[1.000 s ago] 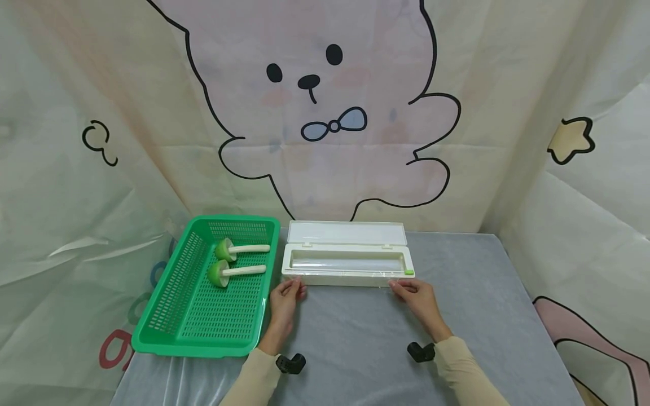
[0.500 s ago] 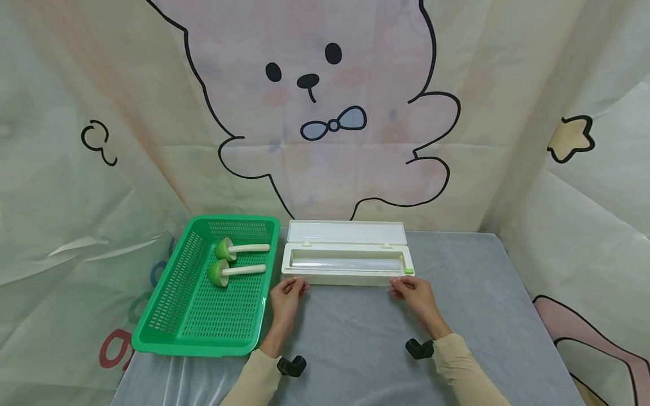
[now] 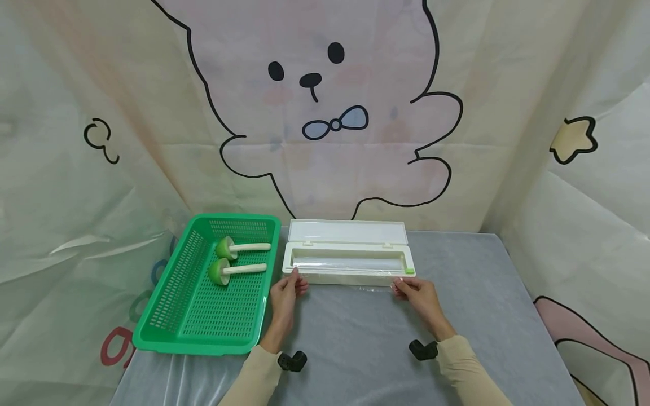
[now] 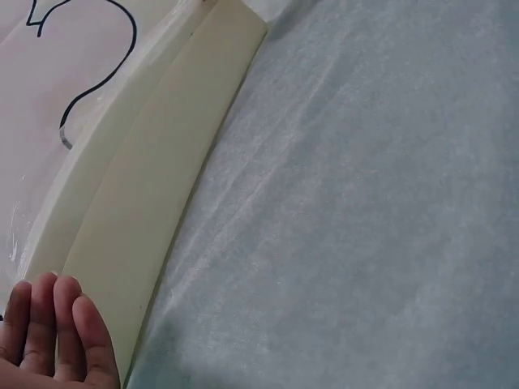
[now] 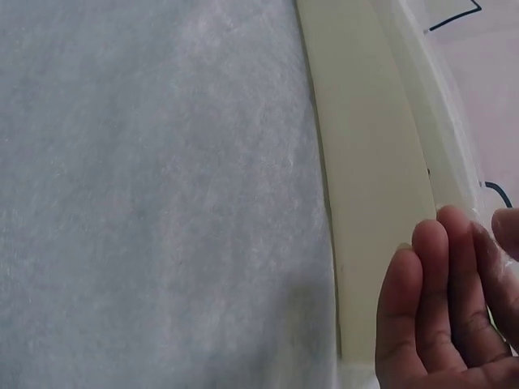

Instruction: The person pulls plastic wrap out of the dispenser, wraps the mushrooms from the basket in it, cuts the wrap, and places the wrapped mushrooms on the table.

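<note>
White film dispenser box (image 3: 348, 264) lies lengthwise left-right, both hands (image 3: 285, 293) (image 3: 417, 294) pinching its clear film (image 3: 350, 285).

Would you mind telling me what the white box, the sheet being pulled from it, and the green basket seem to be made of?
White box: likely rigid plastic, smooth matte cream walls with moulded hinges.
Sheet: apparently thin clear cling film, nearly invisible, with faint glints and wrinkles; both hands, left hand and right hand, pinch its edge.
Green basket: moulded plastic, glossy rim, perforated walls.
</note>
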`<state>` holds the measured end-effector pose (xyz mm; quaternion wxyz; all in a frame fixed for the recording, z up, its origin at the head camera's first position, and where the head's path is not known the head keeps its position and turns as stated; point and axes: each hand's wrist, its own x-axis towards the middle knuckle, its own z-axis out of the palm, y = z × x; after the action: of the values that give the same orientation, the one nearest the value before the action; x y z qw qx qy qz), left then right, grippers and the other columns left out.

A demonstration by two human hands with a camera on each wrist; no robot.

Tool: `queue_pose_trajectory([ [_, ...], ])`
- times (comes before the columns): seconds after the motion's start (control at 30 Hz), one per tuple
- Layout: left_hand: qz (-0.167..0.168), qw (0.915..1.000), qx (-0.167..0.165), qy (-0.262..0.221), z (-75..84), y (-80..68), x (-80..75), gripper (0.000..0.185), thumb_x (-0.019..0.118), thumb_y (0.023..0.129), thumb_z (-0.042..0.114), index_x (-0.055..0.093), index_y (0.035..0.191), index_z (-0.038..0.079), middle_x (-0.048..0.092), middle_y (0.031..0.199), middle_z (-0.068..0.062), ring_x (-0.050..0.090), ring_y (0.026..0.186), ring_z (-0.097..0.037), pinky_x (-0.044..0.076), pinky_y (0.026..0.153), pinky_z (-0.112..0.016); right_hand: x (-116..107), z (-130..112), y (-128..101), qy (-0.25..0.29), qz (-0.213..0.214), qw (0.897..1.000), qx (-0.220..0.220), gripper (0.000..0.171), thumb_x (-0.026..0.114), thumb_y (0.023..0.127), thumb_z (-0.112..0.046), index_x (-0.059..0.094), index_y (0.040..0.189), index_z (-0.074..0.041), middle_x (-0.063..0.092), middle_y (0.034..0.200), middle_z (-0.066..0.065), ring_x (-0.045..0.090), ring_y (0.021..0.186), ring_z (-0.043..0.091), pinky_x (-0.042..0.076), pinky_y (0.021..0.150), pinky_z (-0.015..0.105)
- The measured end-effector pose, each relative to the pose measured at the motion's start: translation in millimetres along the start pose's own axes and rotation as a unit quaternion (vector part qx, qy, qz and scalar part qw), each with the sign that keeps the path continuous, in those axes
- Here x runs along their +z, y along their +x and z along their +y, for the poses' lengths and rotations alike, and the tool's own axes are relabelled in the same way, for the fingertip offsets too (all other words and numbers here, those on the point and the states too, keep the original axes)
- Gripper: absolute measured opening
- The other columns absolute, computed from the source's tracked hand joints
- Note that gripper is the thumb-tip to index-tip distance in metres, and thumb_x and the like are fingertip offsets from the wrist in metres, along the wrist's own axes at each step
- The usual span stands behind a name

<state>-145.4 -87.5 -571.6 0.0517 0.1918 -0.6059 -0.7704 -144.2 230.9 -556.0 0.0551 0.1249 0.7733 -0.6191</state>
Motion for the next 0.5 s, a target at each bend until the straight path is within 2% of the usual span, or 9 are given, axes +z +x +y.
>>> queue_pose_trajectory([
  [0.07, 0.005, 0.9999, 0.005, 0.008, -2.4, 2.4, 0.1, 0.042, 0.066, 0.101, 0.034, 0.07, 0.098, -0.007, 0.073, 0.089, -0.015, 0.071, 0.08, -0.021, 0.06, 0.075, -0.036, 1, -1, 0, 0.01, -0.006, 1.0, -0.001, 0.034, 0.068, 0.1, -0.017, 0.067, 0.116, 0.013, 0.075, 0.094, 0.012, 0.072, 0.082, 0.016, 0.059, 0.08, 0.037],
  [0.2, 0.014, 0.9996, 0.021, 0.01, -10.2, 7.6, 0.3, 0.033, 0.068, 0.1, 0.028, 0.071, 0.1, -0.005, 0.073, 0.088, -0.011, 0.071, 0.077, -0.017, 0.06, 0.074, -0.033, 5, -3, 1, 0.017, -0.009, 1.0, 0.001, 0.033, 0.069, 0.099, -0.016, 0.069, 0.115, 0.013, 0.076, 0.093, 0.012, 0.071, 0.08, 0.014, 0.06, 0.079, 0.034],
  [0.33, 0.015, 0.9994, 0.032, 0.001, -10.5, 7.0, 1.9, 0.028, 0.068, 0.1, 0.02, 0.07, 0.104, -0.008, 0.074, 0.093, -0.015, 0.072, 0.08, -0.018, 0.06, 0.077, -0.035, 7, -6, 2, 0.011, -0.009, 1.0, -0.001, 0.032, 0.069, 0.099, -0.015, 0.069, 0.114, 0.013, 0.076, 0.093, 0.013, 0.071, 0.081, 0.015, 0.06, 0.079, 0.035],
  [0.5, 0.026, 0.9989, 0.03, -0.023, -7.7, 2.9, 7.2, 0.025, 0.068, 0.099, 0.013, 0.07, 0.108, -0.01, 0.074, 0.096, -0.018, 0.072, 0.082, -0.016, 0.06, 0.082, -0.037, 8, -12, 2, 0.025, -0.01, 1.0, -0.004, 0.031, 0.068, 0.099, -0.011, 0.067, 0.115, 0.016, 0.075, 0.093, 0.015, 0.071, 0.079, 0.013, 0.06, 0.08, 0.035],
])
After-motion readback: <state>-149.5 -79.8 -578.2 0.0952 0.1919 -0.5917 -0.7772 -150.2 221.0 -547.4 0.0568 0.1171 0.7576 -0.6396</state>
